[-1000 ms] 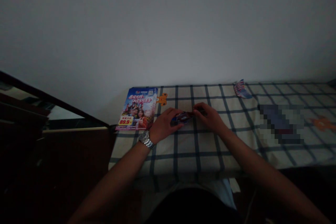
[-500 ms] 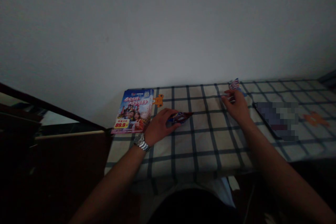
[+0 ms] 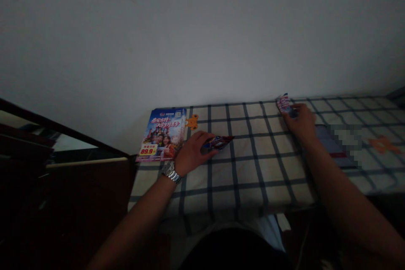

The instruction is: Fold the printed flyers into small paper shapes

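My left hand [image 3: 193, 152], with a metal watch on the wrist, lies on a small folded piece of printed paper [image 3: 220, 141] on the checked cloth and pins its near end with the fingers. My right hand [image 3: 300, 122] is stretched out to the far right and its fingers close on a second folded paper piece [image 3: 284, 103] near the wall. A stack of colourful leaflets [image 3: 163, 135] lies just left of my left hand.
The checked cloth [image 3: 253, 168] covers a table against a pale wall. A dark flat item [image 3: 332, 145], partly blurred out, lies right of my right hand. Orange prints mark the cloth. Dark wooden furniture [image 3: 63, 185] stands at the left.
My right hand left the folded paper under my left hand and reached right and back to the second paper piece by the wall. My left hand stayed in place.
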The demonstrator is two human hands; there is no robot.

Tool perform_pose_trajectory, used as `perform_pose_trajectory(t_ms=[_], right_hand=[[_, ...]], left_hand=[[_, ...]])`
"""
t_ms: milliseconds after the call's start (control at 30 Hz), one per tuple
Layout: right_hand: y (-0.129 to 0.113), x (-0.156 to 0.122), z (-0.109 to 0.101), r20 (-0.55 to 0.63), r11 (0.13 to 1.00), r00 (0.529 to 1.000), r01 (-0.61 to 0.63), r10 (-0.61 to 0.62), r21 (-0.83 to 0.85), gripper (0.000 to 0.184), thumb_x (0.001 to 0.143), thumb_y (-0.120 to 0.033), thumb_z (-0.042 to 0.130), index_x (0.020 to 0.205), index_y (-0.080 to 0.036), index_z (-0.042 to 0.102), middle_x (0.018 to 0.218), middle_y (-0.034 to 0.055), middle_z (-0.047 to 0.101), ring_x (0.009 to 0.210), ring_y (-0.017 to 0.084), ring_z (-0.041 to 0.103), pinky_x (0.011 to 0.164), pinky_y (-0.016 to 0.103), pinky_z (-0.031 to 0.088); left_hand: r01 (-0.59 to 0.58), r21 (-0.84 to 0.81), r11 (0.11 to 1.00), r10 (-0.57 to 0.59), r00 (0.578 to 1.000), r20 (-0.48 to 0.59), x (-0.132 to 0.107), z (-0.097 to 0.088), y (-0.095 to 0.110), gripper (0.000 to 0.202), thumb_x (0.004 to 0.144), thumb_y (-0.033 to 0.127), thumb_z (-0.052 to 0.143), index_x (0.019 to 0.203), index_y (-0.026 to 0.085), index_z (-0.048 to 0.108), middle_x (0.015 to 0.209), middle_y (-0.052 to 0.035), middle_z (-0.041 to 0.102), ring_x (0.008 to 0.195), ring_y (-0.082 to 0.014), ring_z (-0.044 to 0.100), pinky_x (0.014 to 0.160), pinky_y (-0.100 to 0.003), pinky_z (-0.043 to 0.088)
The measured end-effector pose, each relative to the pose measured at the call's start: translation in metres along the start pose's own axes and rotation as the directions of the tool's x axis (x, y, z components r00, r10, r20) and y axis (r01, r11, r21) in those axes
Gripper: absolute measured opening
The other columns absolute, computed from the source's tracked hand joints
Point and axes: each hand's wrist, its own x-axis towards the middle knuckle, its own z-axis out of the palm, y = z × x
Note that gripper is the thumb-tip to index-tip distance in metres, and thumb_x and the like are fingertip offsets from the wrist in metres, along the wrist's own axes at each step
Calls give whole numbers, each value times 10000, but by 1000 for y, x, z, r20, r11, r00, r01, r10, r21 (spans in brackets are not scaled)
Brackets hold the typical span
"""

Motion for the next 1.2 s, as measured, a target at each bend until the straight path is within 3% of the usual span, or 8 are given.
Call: perform_pose_trajectory(t_ms=[200, 333, 500, 767, 1000, 1200], right_hand=[[8, 5, 5, -5, 1000, 1000, -30, 30, 9, 545, 791, -518, 649, 1191, -151, 596, 1014, 147, 670, 983, 329, 614, 887, 483, 495], [15, 6, 11, -2, 996, 999, -43, 43, -78, 489, 795, -529, 631, 1073, -129, 665, 969, 175, 652, 1034, 366, 593, 903, 503, 481], [9, 6, 10, 67, 998, 998, -1, 5, -61, 394, 836, -492, 571, 1033, -165, 664, 910, 145, 671, 940, 336, 611, 843, 464, 487], [-38, -12, -2, 197, 985, 979, 20, -54, 169, 315, 863, -483, 565, 1017, -211, 607, 886, 96, 696, 770, 264, 625, 706, 373, 486], [-90, -39, -6, 324, 849, 918, 27, -230, 527, 300, 900, -497, 588, 1017, -221, 587, 867, 45, 689, 742, 219, 628, 684, 335, 504], [-121, -60, -2, 369, 763, 880, -13, -297, 646, 268, 890, -449, 623, 1040, -229, 599, 885, 31, 686, 750, 205, 627, 687, 335, 527]], left_hand=[[-3, 3, 1000, 3, 1000, -1, 1, 0, -1, 456, 897, 384, 711, 1320, 276, 577, 1257, -65, 618, 1156, -238, 608, 1012, -450, 530], [9, 10, 1000, -10, 1000, 17, 1, 0, -1, 423, 903, 361, 708, 1297, 270, 584, 1248, -59, 617, 1146, -236, 614, 1005, -435, 534], [30, -8, 1000, -30, 999, 16, 1, 2, -1, 370, 938, 308, 659, 1298, 273, 580, 1248, -45, 619, 1166, -229, 616, 1027, -408, 523], [43, -46, 998, -43, 999, 1, 1, 2, 2, 349, 942, 323, 662, 1281, 278, 591, 1235, -41, 617, 1142, -219, 623, 1011, -394, 524], [37, -75, 997, -40, 998, -40, 1, 2, -2, 273, 950, 304, 647, 1213, 258, 588, 1210, -37, 626, 1116, -203, 634, 988, -372, 529], [73, -118, 990, -79, 996, -47, 0, 2, -4, 246, 965, 286, 625, 1204, 246, 583, 1163, -32, 650, 990, -166, 678, 902, -328, 561]])
